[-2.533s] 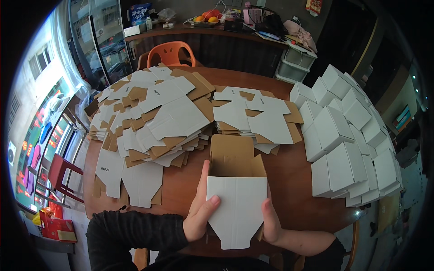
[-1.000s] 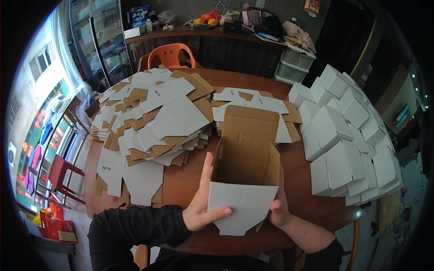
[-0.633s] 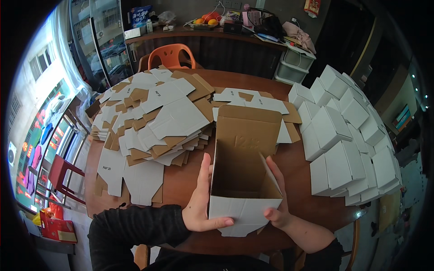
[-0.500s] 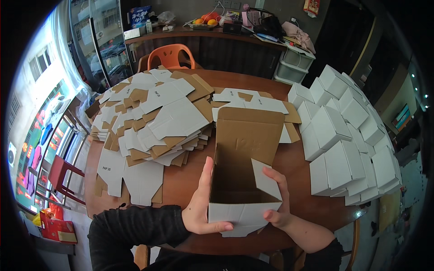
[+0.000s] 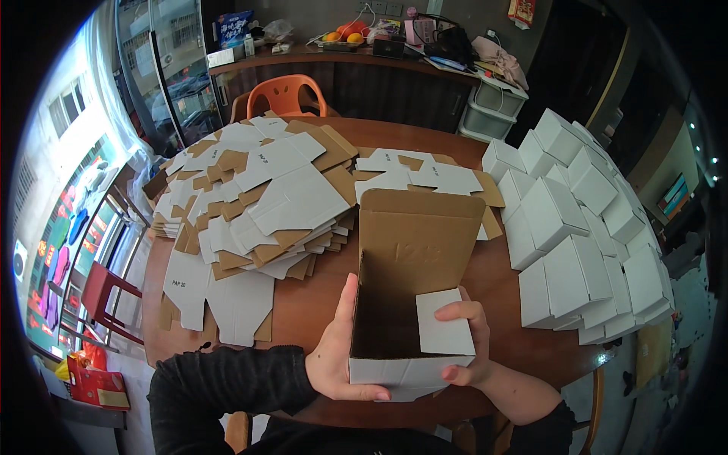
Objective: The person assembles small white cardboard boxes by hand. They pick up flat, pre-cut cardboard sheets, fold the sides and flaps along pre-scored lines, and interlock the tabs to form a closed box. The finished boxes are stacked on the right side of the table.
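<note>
"One open cardboard carton, white outside and brown inside [image 5: 409, 371]. Location?"

"Over the near part of the brown wooden table [image 5: 303, 311], held by both hands. Left hand [image 5: 334, 360]: thumb along the front panel, fingers against the left wall. Right hand [image 5: 472, 341]: thumb on the front panel, forefinger bent over the white cardboard side flap [image 5: 440, 339]."

"Orientation?"

"Mouth upward; side flap folded inward over its right part; brown cardboard lid panel [image 5: 421, 239] raised at the far side. Lid and body together run longest away from the person."

"Markings?"

"Faint pressed characters inside the lid panel. Loose flat white cardboard blank [image 5: 235, 307], left: short dark print. Heaped white-and-brown flat blanks [image 5: 299, 201], behind it: similar print."

"Others?"

"Stacked white box-shaped cartons [image 5: 561, 216], right. Farther, one orange plastic chair [image 5: 288, 82]; last, one blue bag with pale lettering [image 5: 233, 29]."
</note>
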Available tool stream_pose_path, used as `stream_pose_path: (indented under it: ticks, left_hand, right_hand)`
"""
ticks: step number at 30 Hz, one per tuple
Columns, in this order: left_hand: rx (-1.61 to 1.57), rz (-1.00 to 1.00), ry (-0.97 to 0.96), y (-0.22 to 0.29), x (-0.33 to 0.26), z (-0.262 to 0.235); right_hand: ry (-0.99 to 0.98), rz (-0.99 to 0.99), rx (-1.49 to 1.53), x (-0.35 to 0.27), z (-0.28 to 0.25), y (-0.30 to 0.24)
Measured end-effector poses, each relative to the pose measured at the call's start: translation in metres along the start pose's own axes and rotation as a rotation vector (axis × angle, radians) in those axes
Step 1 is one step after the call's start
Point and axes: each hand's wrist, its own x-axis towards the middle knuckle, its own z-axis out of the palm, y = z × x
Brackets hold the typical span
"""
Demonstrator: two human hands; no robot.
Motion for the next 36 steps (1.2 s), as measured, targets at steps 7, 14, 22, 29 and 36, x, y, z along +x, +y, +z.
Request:
stream_pose_path:
  ticks: [7, 14, 22, 29, 36]
  left_hand:
    - [-0.053, 0.029, 0.037, 0.002, 0.008, 0.003]
    - [-0.032, 0.049, 0.016, -0.006, 0.002, -0.001]
    - [-0.059, 0.124, 0.119, -0.014, 0.004, 0.003]
    - [-0.035, 0.140, 0.125, -0.011, 0.005, 0.004]
    - [-0.050, 0.211, 0.144, -0.013, 0.002, 0.006]
  right_hand:
    - [0.144, 0.138, 0.119, -0.011, 0.011, 0.002]
    - [0.243, 0.127, 0.202, 0.001, 0.020, -0.003]
    - [0.195, 0.144, 0.228, -0.008, 0.014, 0.003]
    - [0.174, 0.126, 0.241, -0.009, 0.014, 0.003]
    - [0.129, 0.033, 0.241, -0.005, 0.015, 0.002]
